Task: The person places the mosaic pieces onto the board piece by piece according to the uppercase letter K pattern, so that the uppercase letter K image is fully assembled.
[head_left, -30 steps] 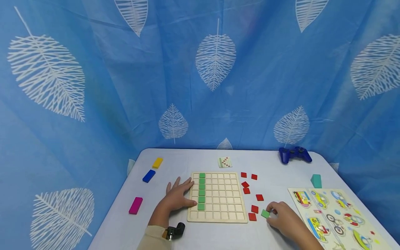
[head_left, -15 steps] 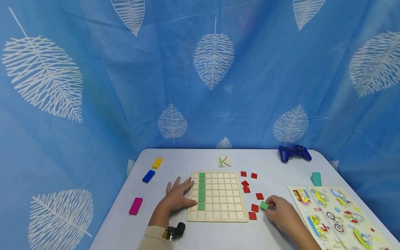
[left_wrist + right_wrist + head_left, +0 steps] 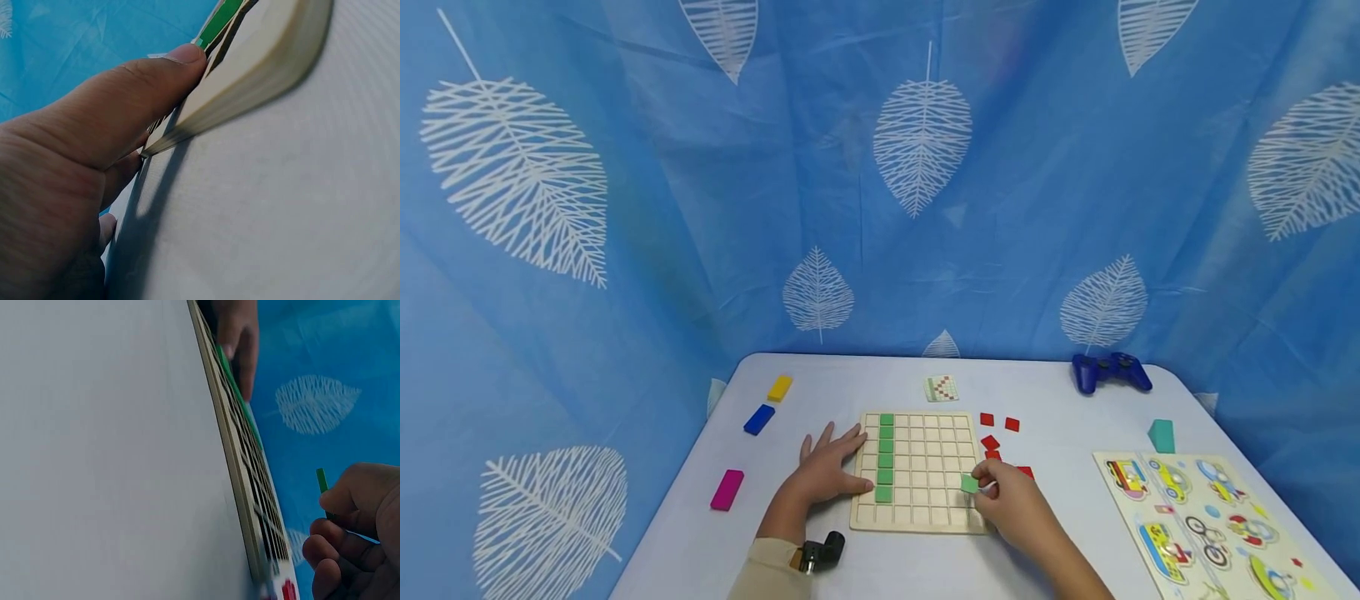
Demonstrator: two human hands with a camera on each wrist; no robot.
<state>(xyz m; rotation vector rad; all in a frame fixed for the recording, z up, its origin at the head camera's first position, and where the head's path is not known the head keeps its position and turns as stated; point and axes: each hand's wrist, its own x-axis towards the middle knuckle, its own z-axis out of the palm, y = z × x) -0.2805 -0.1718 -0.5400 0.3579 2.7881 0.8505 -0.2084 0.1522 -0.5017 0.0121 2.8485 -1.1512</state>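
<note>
A wooden grid board (image 3: 917, 523) lies on the table, with a column of several green tiles (image 3: 886, 460) set in its second column from the left. My left hand (image 3: 826, 468) rests at the board's left edge with fingers spread, its thumb (image 3: 169, 69) on the rim in the left wrist view. Between thumb and fingers, my right hand (image 3: 1017, 510) pinches a green square tile (image 3: 969, 483), held above the right side of the board. The right wrist view has that tile on edge, clear of the grid. Several red tiles (image 3: 987, 419) lie right of the board, some hidden by my right hand.
A small pattern card (image 3: 942, 388) lies behind the board. Yellow (image 3: 780, 388), blue (image 3: 759, 419) and magenta (image 3: 727, 490) blocks are at left. To the right are a game controller (image 3: 1111, 372), a teal block (image 3: 1162, 436) and a picture puzzle board (image 3: 1195, 508).
My right hand has picked the green tile up off the table and carried it left, over the red tiles, to the board's right side. My left hand has stayed in place.
</note>
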